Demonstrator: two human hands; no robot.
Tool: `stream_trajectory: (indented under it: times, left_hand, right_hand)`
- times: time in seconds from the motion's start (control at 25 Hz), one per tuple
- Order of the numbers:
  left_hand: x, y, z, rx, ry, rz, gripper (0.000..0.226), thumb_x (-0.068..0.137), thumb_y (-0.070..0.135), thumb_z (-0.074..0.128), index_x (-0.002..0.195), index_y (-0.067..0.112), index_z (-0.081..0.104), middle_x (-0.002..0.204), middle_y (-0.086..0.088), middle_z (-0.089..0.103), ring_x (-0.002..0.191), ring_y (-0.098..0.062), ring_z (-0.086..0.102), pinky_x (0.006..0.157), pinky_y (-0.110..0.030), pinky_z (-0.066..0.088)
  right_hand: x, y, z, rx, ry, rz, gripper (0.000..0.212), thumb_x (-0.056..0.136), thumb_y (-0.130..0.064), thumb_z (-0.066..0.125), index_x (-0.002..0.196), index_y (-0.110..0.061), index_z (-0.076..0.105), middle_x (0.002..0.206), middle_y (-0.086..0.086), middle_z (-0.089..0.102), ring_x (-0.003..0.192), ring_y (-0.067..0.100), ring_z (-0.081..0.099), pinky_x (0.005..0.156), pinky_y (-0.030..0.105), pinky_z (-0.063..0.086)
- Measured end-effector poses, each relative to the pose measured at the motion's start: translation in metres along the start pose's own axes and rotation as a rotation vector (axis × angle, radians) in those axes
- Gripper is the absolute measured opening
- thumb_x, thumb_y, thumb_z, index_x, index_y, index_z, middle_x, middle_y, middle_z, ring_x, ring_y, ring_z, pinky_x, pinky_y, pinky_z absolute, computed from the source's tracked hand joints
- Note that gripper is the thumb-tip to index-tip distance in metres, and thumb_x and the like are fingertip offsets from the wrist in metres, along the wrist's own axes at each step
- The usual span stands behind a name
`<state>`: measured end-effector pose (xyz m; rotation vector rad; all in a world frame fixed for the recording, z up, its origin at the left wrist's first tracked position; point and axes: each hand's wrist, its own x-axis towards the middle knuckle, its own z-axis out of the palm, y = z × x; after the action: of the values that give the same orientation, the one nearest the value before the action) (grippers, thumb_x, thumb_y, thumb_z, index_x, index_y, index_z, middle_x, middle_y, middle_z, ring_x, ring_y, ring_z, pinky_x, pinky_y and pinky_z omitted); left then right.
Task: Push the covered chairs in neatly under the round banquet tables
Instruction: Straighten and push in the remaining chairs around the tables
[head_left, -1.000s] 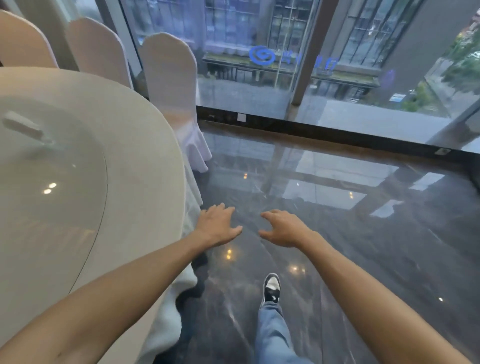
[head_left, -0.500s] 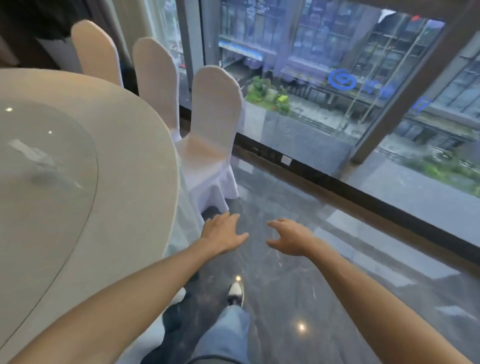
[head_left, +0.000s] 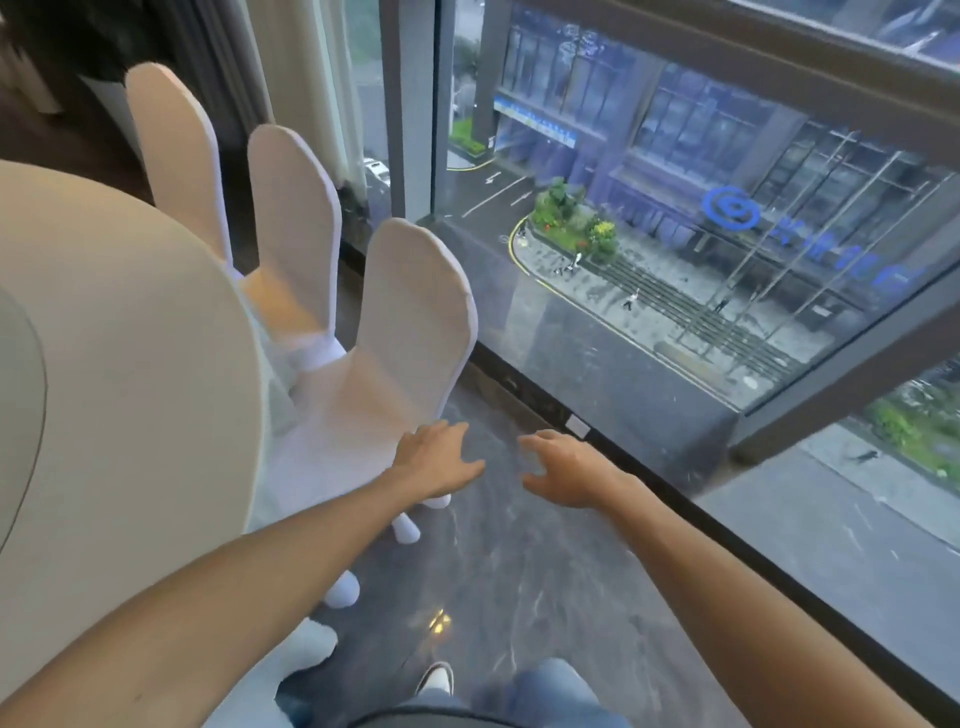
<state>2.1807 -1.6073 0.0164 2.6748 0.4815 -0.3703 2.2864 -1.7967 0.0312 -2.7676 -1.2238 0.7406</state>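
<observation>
A round banquet table with a cream cloth fills the left side. Three white-covered chairs stand along its far right edge: the nearest chair, a middle chair and a far chair. The nearest chair's seat faces the table and its covered legs show on the floor. My left hand hovers just in front of that chair's seat corner, fingers apart, holding nothing. My right hand is beside it over the dark floor, also open and empty.
A floor-to-ceiling window with a dark sill runs along the right, close to the chairs. Glossy dark marble floor lies between table and window. My shoe and jeans show at the bottom. Curtains hang at the back.
I have walked forward along the table's edge; the three chairs are much closer and larger in view. Both hands stay outstretched and empty, now near the nearest chair.
</observation>
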Motion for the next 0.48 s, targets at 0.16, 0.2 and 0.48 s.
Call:
stream_trajectory:
  times: [0.16, 0.2, 0.48]
  left_hand:
    - [0.113, 0.008, -0.027, -0.019, 0.045, -0.075, 0.06, 0.084, 0.063, 0.054, 0.128, 0.023, 0.053, 0.126, -0.007, 0.062, 0.111, -0.032, 0.057, 0.091, -0.042, 0.049]
    - [0.144, 0.009, -0.035, -0.029, 0.056, -0.117, 0.065, 0.084, 0.064, 0.054, 0.134, 0.022, 0.05, 0.13, -0.007, 0.06, 0.114, -0.032, 0.057, 0.092, -0.042, 0.048]
    - [0.281, 0.011, -0.089, -0.221, 0.203, -0.407, 0.073, 0.079, 0.065, 0.054, 0.136, 0.02, 0.044, 0.132, -0.008, 0.058, 0.117, -0.034, 0.057, 0.091, -0.041, 0.048]
  right_hand:
    - [0.11, 0.056, -0.056, -0.053, -0.039, -0.104, 0.056, 0.089, -0.046, 0.057, 0.14, -0.024, 0.046, 0.135, 0.004, 0.053, 0.119, 0.028, 0.053, 0.096, 0.043, 0.047]
    - [0.142, 0.069, -0.072, -0.077, -0.052, -0.147, 0.052, 0.089, -0.045, 0.055, 0.136, -0.023, 0.049, 0.13, 0.005, 0.055, 0.118, 0.028, 0.053, 0.095, 0.043, 0.047]
    - [0.324, 0.117, -0.189, -0.206, -0.1, -0.4, 0.042, 0.091, -0.036, 0.053, 0.128, -0.015, 0.055, 0.127, 0.009, 0.056, 0.117, 0.03, 0.054, 0.095, 0.042, 0.046]
